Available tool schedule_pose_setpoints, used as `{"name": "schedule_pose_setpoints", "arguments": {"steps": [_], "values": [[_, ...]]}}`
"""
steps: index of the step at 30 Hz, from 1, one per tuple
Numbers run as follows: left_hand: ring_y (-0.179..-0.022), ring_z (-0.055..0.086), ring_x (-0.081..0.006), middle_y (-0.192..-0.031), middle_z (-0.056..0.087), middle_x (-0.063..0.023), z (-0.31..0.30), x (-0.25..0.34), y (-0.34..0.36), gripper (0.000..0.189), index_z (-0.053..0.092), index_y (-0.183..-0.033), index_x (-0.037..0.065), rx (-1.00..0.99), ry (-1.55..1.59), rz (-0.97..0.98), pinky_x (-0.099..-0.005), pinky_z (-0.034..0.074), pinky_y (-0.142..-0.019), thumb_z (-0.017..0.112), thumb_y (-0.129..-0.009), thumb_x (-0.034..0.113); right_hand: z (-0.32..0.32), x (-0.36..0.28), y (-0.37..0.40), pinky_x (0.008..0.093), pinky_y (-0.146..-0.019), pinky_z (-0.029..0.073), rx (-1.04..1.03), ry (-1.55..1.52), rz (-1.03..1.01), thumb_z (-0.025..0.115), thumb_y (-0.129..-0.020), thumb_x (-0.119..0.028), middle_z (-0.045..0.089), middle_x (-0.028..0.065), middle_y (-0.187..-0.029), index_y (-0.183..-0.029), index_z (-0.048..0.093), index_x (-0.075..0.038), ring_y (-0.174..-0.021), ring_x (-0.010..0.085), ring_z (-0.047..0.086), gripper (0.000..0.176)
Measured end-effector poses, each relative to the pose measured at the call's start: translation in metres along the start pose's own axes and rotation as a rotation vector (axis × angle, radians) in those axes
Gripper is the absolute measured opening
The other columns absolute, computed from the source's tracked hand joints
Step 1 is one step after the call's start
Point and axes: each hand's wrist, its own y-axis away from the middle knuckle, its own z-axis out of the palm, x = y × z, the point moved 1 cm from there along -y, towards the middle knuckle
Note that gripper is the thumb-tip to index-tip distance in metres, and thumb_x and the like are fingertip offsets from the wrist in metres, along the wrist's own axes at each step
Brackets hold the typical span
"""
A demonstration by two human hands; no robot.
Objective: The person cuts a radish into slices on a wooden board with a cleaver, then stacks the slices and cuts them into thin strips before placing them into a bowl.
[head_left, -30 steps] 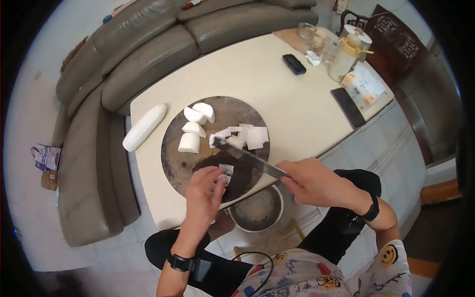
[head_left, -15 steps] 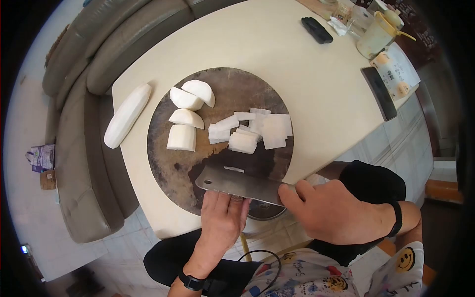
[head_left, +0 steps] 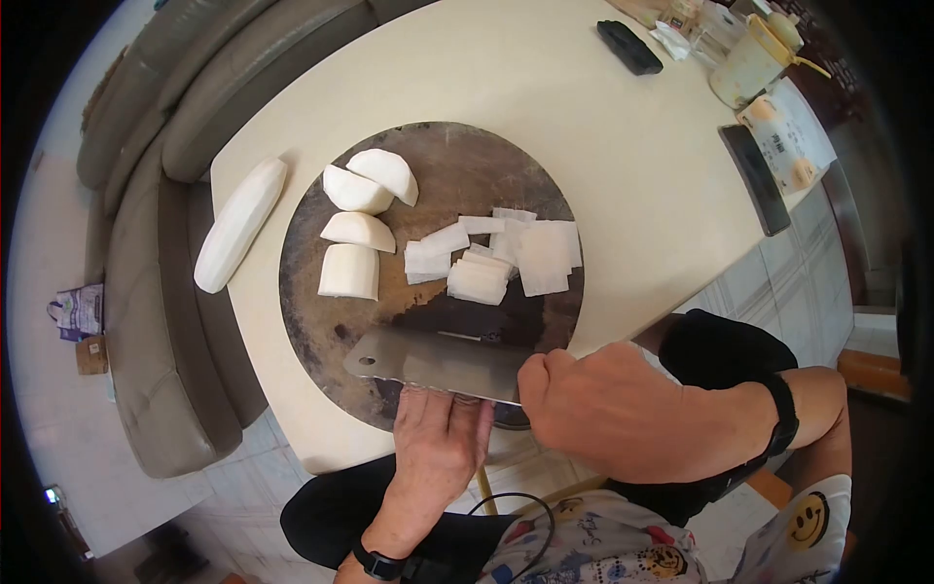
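Observation:
My right hand [head_left: 642, 409] is closed round the handle of a cleaver [head_left: 438, 365], whose broad blade lies across the near part of a round chopping board [head_left: 428, 156]. Just below the blade is my left hand [head_left: 438, 443], fingers together and pointing away from me. The blade hides its fingertips and whatever lies under them. Thin rectangular white radish slices [head_left: 477, 280] lie in loose overlapping stacks on the right of the board. Several thick white radish chunks [head_left: 350, 271] sit at its left. A thin white strip [head_left: 459, 336] shows beside the blade's upper edge.
A whole peeled white radish [head_left: 241, 226] rests on the pale table [head_left: 623, 185] left of the board. Along the right are a dark phone [head_left: 755, 180], a tissue pack [head_left: 786, 146], a yellow-lidded jug [head_left: 747, 66] and a black object [head_left: 628, 47]. A grey sofa [head_left: 146, 321] stands at left.
My right hand has moved left with the cleaver, so the blade reaches further left across the board. My left hand stays nearly in place below it. The whole view has shifted slightly.

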Motion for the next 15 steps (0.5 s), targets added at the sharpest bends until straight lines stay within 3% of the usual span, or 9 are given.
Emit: {"name": "schedule_pose_setpoints", "arguments": {"steps": [3,6,15], "values": [[-0.1,0.058,-0.0406,-0.106,0.06,-0.0219,0.002,0.0,0.001,0.032,0.065,-0.101,-0.007,-0.001,-0.018,0.007,-0.0459,0.047,-0.089,0.073,-0.072,0.001,0.008,-0.002,0.004,0.0319,-0.038,0.041,0.14,0.007,0.066,0.063,-0.064,-0.003,0.052,0.011,-0.061,-0.078,0.048,0.005,-0.047,0.0219,0.056,0.022],[-0.1,0.058,-0.0409,-0.107,0.06,-0.0223,0.002,0.0,0.0,0.031,0.066,-0.101,-0.007,0.037,-0.04,0.004,-0.0456,0.047,-0.088,0.073,-0.072,0.001,0.005,0.001,0.012,0.0337,-0.04,0.041,0.12,-0.109,0.09,0.063,-0.064,-0.004,0.052,0.0112,-0.063,-0.078,0.047,0.003,-0.047,0.023,0.056,0.022],[-0.098,0.058,-0.0401,-0.103,0.059,-0.0204,0.003,-0.001,0.004,0.033,0.065,-0.102,-0.006,0.012,-0.031,0.02,-0.0459,0.048,-0.086,0.072,-0.072,0.001,0.004,-0.003,0.015,0.0322,-0.04,0.04,0.046,-0.015,0.059,0.063,-0.064,-0.005,0.052,0.0111,-0.064,-0.081,0.049,0.006,-0.049,0.022,0.056,0.024]]}}
